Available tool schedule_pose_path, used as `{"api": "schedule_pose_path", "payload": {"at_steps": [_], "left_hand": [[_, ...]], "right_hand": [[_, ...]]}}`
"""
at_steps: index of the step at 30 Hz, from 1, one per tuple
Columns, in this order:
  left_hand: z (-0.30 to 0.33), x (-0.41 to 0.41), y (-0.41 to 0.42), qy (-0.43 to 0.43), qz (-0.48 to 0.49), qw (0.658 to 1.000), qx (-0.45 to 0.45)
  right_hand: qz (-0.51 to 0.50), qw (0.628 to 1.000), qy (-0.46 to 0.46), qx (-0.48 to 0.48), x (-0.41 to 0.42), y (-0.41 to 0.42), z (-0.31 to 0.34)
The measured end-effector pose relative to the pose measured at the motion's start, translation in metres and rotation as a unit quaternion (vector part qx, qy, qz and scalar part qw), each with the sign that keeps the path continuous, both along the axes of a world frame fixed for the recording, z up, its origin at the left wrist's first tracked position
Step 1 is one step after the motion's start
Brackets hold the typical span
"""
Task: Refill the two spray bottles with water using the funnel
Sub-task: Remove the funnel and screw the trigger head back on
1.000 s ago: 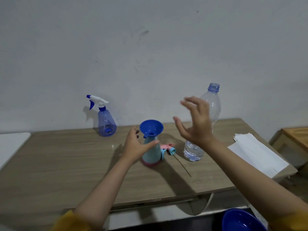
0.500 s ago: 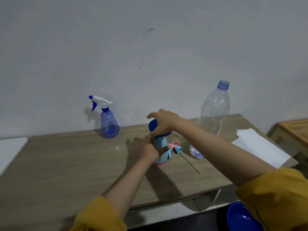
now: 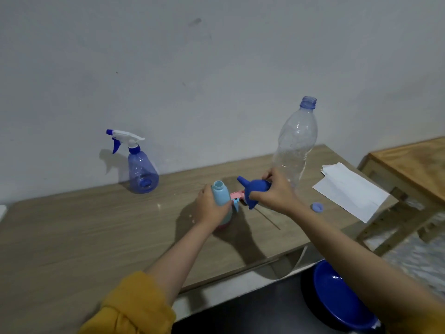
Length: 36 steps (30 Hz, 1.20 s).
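My left hand [image 3: 210, 208] grips a small light-blue spray bottle [image 3: 220, 195] with a pink base, standing upright on the wooden table [image 3: 72, 237] with its neck uncovered. Just right of it, my right hand [image 3: 277, 192] holds the dark blue funnel [image 3: 254, 190] tipped sideways, spout pointing left toward the bottle. The bottle's pink and blue spray head [image 3: 235, 197] lies on the table behind the funnel. A transparent blue spray bottle [image 3: 142, 169] with its white trigger head on stands at the back left by the wall.
A tall clear plastic water bottle [image 3: 295, 143], uncapped and nearly empty, stands behind my right hand; its blue cap [image 3: 317, 207] lies to the right. White paper sheets [image 3: 349, 191] cover the table's right end. A blue basin [image 3: 337, 297] sits below the front edge. A wooden stool [image 3: 414, 165] stands at right.
My right hand closed on the funnel sitting in the light-blue bottle's neck, lifted it out and tipped it to the right. My left hand kept its grip on the bottle.
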<state>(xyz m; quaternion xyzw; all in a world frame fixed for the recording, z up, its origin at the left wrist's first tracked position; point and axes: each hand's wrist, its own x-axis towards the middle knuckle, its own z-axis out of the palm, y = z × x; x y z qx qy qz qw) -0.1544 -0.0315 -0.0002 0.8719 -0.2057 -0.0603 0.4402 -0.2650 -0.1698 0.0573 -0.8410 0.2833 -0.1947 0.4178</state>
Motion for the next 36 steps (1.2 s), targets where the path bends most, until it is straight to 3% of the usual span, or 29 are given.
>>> {"api": "schedule_pose_path", "payload": {"at_steps": [4,11,23,30,36], "left_hand": [[-0.003,-0.002,0.016,-0.013,0.000,1.000,-0.018],[-0.005,0.000,0.032,-0.012,-0.021,1.000,0.012],[-0.005,-0.009,0.040,-0.041,-0.043,0.998,0.037],[-0.010,-0.008,0.036,-0.045,-0.038,0.998,0.025],[-0.012,-0.007,0.035,-0.036,-0.034,0.999,0.018]], "right_hand": [[-0.030,0.999,0.013,0.042,-0.014,0.019,-0.056],[-0.030,0.998,0.049,0.004,-0.026,0.058,-0.117],[-0.061,0.991,-0.113,-0.040,-0.008,0.027,-0.088],[-0.002,0.985,0.136,-0.102,0.055,-0.020,-0.101],[0.001,0.985,0.146,-0.093,0.067,-0.031,-0.109]]}}
